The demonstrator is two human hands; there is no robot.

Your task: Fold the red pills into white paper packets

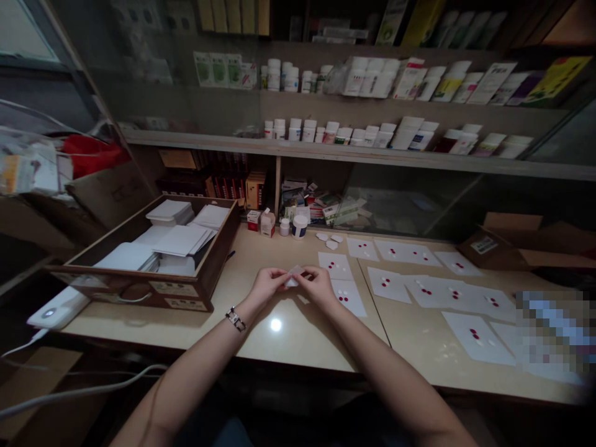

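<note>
The left hand (pixel 267 284) and right hand (pixel 318 287) each have a fingertip grip on a small, pale, folded-looking paper (pixel 293 280), its edges angular, above the table (pixel 298 335); farther back, similar white pieces (pixel 331 244) lie near a blue-labelled white jar (pixel 300 230).

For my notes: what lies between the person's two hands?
A small white paper, held by the left hand and the right hand, in the head view.

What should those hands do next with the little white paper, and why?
Perhaps fold the small white paper snugly: the left hand and right hand both pinch it, and folded-looking packets lie beyond it, while other sheets lie flat under red and white tablets.
</note>
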